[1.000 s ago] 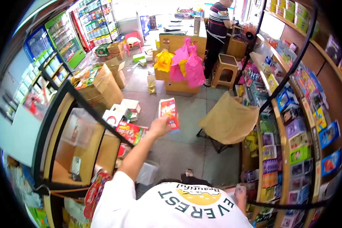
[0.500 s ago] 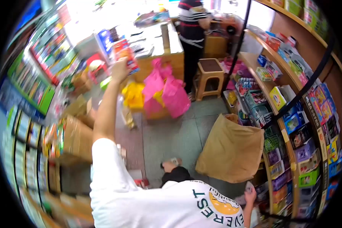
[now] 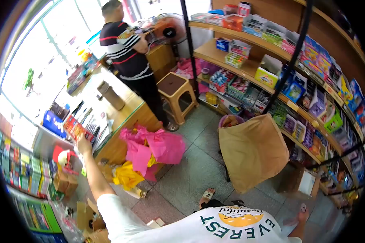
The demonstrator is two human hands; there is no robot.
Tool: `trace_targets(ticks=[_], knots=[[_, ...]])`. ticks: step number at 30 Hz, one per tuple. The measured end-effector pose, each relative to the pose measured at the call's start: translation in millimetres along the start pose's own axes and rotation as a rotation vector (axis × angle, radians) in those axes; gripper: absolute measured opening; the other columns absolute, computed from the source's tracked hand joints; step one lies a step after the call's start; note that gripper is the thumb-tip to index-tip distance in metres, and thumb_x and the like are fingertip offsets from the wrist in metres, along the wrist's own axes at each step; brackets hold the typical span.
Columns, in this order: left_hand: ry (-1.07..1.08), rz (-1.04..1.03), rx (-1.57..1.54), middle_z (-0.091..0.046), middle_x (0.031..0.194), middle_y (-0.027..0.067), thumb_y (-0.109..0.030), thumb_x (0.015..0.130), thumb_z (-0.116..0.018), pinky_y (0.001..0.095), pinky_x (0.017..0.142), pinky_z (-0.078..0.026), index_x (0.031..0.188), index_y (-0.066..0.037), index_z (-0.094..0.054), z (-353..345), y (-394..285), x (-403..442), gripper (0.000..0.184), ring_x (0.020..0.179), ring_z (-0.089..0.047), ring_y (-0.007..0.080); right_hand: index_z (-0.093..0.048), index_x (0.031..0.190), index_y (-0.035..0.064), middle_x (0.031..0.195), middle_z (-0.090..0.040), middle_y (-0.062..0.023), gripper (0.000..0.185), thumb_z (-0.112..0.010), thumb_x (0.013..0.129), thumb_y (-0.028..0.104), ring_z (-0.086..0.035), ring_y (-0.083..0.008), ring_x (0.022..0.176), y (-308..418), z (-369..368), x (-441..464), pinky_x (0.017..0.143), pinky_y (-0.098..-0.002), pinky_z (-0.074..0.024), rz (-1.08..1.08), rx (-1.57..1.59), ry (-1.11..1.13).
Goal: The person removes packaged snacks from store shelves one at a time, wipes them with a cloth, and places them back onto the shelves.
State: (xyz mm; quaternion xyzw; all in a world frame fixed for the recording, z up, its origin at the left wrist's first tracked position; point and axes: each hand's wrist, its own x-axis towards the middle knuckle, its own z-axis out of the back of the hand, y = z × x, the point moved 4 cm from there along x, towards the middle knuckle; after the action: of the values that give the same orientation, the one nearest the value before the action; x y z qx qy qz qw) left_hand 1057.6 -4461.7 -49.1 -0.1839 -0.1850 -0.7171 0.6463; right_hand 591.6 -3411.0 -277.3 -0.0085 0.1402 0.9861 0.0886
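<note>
At the end of my outstretched arm, my left hand (image 3: 84,144) is closed on a flat red packet (image 3: 74,128) with printed pictures. The packet is over the near left end of a wooden counter (image 3: 123,108), beside papers and a blue box (image 3: 54,123). My right hand (image 3: 302,216) hangs low at the right, near the shelving. Its fingers look curled around something small and pale that I cannot make out.
A person in a striped shirt (image 3: 123,50) stands behind the counter's right end, by a stool (image 3: 175,90) and a fan. Pink bags (image 3: 162,146) and a yellow bag (image 3: 127,175) lean on the counter. A brown cover (image 3: 253,152) stands before stocked shelves (image 3: 231,72).
My view has swung right, showing more of the shelves and the whole person. My left hand with the red packet now reaches in over the counter's end. My right hand stays low.
</note>
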Motion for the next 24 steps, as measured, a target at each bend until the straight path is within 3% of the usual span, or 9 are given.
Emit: trace_targets(ticks=[4, 8, 11, 13, 15, 17, 19, 21, 24], knots=[[0.065, 0.050, 0.239, -0.041, 0.122, 0.0083, -0.024, 0.071, -0.061, 0.0469, 0.096, -0.022, 0.117, -0.013, -0.035, 7, -25, 2, 0.054, 0.119, -0.031, 0.0244, -0.052, 0.104, -0.0020, 0.094, -0.057, -0.0218, 0.042, -0.054, 0.067, 0.018, -0.054, -0.0352, 0.090, -20, -3, -37, 0.079, -0.0393, -0.0416, -0.162, 0.019, -0.037], [-0.082, 0.067, 0.203, -0.034, 0.128, 0.0137, -0.023, 0.065, -0.066, 0.0429, 0.094, -0.028, 0.123, -0.009, -0.030, 46, -82, -37, 0.070, 0.121, -0.030, 0.0265, -0.053, 0.094, -0.0029, 0.078, -0.059, -0.0174, 0.038, -0.056, 0.060, 0.014, -0.057, -0.0309, 0.072, -103, -46, -69, 0.064, -0.0374, -0.0454, -0.079, 0.074, -0.080], [-0.211, -0.064, -0.062, -0.035, 0.124, 0.0221, -0.022, 0.066, -0.064, 0.0449, 0.088, -0.035, 0.120, -0.007, -0.032, 2, -122, -110, 0.065, 0.114, -0.035, 0.0340, -0.053, 0.090, -0.0016, 0.072, -0.058, -0.0153, 0.033, -0.056, 0.060, 0.012, -0.057, -0.0280, 0.069, -121, -42, -98, 0.061, -0.0363, -0.0452, -0.247, 0.154, 0.005], [0.034, -0.035, -0.213, -0.030, 0.125, 0.0263, -0.018, 0.066, -0.062, 0.0404, 0.094, -0.031, 0.122, -0.003, -0.029, -27, -177, -200, 0.067, 0.115, -0.033, 0.0385, -0.051, 0.099, -0.0008, 0.086, -0.056, -0.0169, 0.040, -0.056, 0.061, 0.012, -0.055, -0.0292, 0.082, -132, -20, -111, 0.071, -0.0359, -0.0430, -0.415, 0.241, 0.091], [0.514, -0.109, -0.298, -0.021, 0.128, 0.0309, -0.018, 0.067, -0.059, 0.0391, 0.097, -0.028, 0.126, 0.004, -0.020, -57, -241, -326, 0.073, 0.117, -0.027, 0.0421, -0.048, 0.110, -0.0007, 0.103, -0.054, -0.0193, 0.051, -0.056, 0.062, 0.012, -0.052, -0.0322, 0.096, -213, -53, -129, 0.083, -0.0363, -0.0396, -0.608, 0.846, -0.027], [0.832, -0.402, -0.401, -0.014, 0.132, 0.0289, -0.028, 0.069, -0.062, 0.0381, 0.098, -0.027, 0.128, 0.004, -0.015, -109, -308, -459, 0.082, 0.120, -0.023, 0.0397, -0.050, 0.108, 0.0018, 0.101, -0.055, -0.0191, 0.048, -0.057, 0.062, 0.015, -0.052, -0.0331, 0.093, -236, -18, -136, 0.081, -0.0368, -0.0408, -0.570, 0.592, -0.049], [1.159, -0.908, 0.084, -0.006, 0.135, 0.0231, -0.037, 0.065, -0.068, 0.0391, 0.098, -0.027, 0.130, 0.000, -0.013, -26, -389, -587, 0.092, 0.123, -0.020, 0.0361, -0.053, 0.105, 0.0043, 0.098, -0.056, -0.0189, 0.045, -0.059, 0.062, 0.017, -0.053, -0.0340, 0.091, -239, 33, -145, 0.079, -0.0374, -0.0421, -0.581, 0.301, -0.039], [1.245, -1.278, -0.085, -0.023, 0.131, 0.0227, -0.032, 0.064, -0.069, 0.0369, 0.097, -0.028, 0.126, -0.002, -0.025, 34, -463, -672, 0.082, 0.120, -0.028, 0.0319, -0.055, 0.102, 0.0068, 0.095, -0.057, -0.0187, 0.043, -0.061, 0.062, 0.020, -0.053, -0.0349, 0.089, -239, 65, -163, 0.076, -0.0380, -0.0433, -0.644, 0.253, -0.018], [1.245, -1.469, -0.435, -0.040, 0.119, 0.0215, -0.026, 0.066, -0.067, 0.0353, 0.092, -0.034, 0.121, -0.003, -0.034, 38, -532, -744, 0.068, 0.111, -0.040, 0.0300, -0.051, 0.109, 0.0154, 0.109, -0.049, -0.0166, 0.047, -0.064, 0.064, 0.019, -0.050, -0.0339, 0.095, -280, 45, -178, 0.080, -0.0381, -0.0424, -0.679, 0.294, -0.009]])
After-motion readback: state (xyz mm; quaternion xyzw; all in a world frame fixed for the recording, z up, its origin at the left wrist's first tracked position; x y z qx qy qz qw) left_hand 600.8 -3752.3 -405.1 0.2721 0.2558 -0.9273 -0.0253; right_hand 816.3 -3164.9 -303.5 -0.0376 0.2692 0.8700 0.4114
